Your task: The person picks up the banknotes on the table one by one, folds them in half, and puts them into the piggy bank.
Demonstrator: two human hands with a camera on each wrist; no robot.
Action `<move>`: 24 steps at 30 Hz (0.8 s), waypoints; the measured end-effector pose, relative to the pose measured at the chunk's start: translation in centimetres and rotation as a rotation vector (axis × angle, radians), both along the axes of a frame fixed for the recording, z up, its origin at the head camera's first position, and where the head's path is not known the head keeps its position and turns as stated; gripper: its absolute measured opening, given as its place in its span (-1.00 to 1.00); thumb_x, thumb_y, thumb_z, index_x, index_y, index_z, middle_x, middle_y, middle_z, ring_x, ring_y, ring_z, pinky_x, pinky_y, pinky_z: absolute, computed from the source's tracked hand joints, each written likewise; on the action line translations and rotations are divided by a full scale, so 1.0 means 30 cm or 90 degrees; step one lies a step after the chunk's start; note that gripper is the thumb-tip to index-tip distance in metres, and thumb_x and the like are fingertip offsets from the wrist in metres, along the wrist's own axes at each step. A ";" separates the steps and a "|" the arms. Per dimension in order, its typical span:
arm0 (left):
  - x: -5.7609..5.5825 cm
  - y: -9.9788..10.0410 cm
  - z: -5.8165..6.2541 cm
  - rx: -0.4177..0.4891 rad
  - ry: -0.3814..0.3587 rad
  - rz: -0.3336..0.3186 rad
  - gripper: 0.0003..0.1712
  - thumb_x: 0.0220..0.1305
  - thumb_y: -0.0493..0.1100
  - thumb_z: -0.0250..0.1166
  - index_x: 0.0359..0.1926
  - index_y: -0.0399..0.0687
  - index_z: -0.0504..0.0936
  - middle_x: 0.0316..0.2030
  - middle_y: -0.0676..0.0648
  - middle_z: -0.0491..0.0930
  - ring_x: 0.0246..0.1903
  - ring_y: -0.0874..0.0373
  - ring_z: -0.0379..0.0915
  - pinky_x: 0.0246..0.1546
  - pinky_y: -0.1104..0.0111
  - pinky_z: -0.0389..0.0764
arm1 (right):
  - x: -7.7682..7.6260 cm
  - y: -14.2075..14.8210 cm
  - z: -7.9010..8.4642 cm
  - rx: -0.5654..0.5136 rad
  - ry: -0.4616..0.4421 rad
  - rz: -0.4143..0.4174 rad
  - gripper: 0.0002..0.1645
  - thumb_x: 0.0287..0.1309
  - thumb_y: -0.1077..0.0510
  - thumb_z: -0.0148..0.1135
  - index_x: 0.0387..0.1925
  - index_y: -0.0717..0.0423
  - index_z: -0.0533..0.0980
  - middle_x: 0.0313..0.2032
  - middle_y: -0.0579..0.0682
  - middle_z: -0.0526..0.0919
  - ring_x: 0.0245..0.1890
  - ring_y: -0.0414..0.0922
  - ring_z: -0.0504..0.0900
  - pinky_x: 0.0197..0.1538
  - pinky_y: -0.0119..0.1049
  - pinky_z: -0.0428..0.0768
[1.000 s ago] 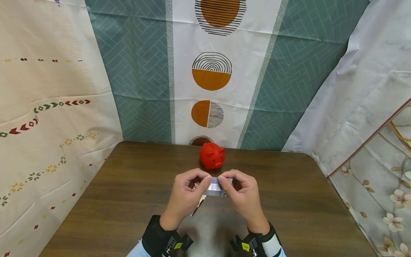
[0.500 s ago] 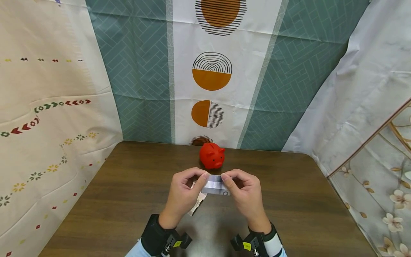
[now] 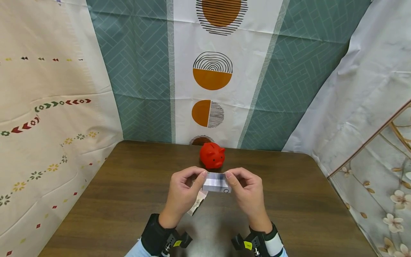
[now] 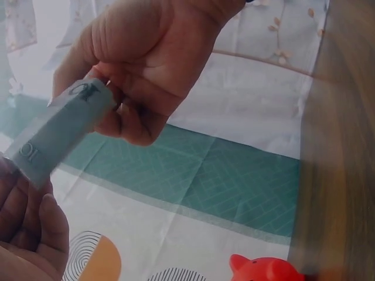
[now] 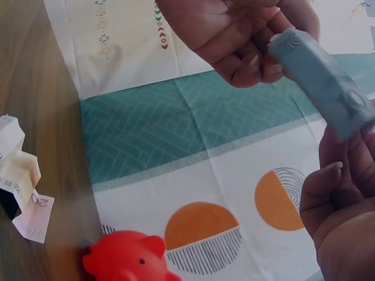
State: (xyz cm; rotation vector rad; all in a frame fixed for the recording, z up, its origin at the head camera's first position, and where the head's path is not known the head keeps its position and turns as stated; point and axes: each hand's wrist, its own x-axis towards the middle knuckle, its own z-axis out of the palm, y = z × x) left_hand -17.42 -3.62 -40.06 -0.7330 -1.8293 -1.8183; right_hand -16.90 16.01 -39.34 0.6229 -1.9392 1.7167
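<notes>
Both hands hold a folded pale grey-blue banknote (image 3: pixel 216 182) in the air above the table's middle. My left hand (image 3: pixel 182 195) pinches its left end between thumb and fingers. The right end is pinched the same way by my right hand (image 3: pixel 249 195). Lengthwise creases run along the banknote (image 4: pixel 61 129), and printed digits show near its ends in the left wrist view. A second banknote (image 5: pixel 26 187), pinkish and crumpled in zigzag folds, lies on the table, partly hidden by the left hand in the head view.
A red piggy bank (image 3: pixel 212 156) stands on the brown wooden table (image 3: pixel 135 185) just beyond the hands, near the back edge. Patterned cloths (image 3: pixel 141 71) hang behind the table and at both sides.
Both hands have moved slightly up and apart, so more of the folded banknote shows between them. The crumpled banknote below has come further into view.
</notes>
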 end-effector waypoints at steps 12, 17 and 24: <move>0.002 0.000 0.001 0.001 -0.055 0.083 -0.92 0.36 -0.33 0.33 -0.23 -0.16 0.76 -0.40 -0.11 0.70 -0.47 0.19 0.46 -0.46 0.42 0.59 | -0.004 0.004 -0.004 -0.010 -0.022 0.004 -0.81 0.31 0.43 0.22 -0.14 0.25 0.69 -0.37 -0.09 0.71 -0.46 -0.14 0.55 -0.45 -0.38 0.58; 0.002 -0.005 0.007 0.028 -0.088 0.118 -0.92 0.36 -0.29 0.35 -0.21 -0.14 0.77 -0.36 -0.10 0.72 -0.46 0.18 0.48 -0.45 0.44 0.60 | -0.009 0.025 -0.007 0.008 0.026 0.055 -0.63 0.18 0.52 0.26 0.03 0.30 0.62 -0.30 -0.05 0.70 -0.35 -0.16 0.59 -0.24 -0.41 0.69; -0.002 -0.014 0.016 0.021 -0.066 0.076 -0.76 0.29 -0.32 0.41 -0.02 -0.19 0.68 -0.29 -0.12 0.70 -0.35 0.16 0.54 -0.23 0.45 0.67 | -0.017 0.039 0.001 -0.009 0.100 0.051 -0.66 0.08 0.59 0.33 -0.10 0.34 0.69 -0.29 0.07 0.73 -0.33 -0.16 0.60 -0.23 -0.45 0.69</move>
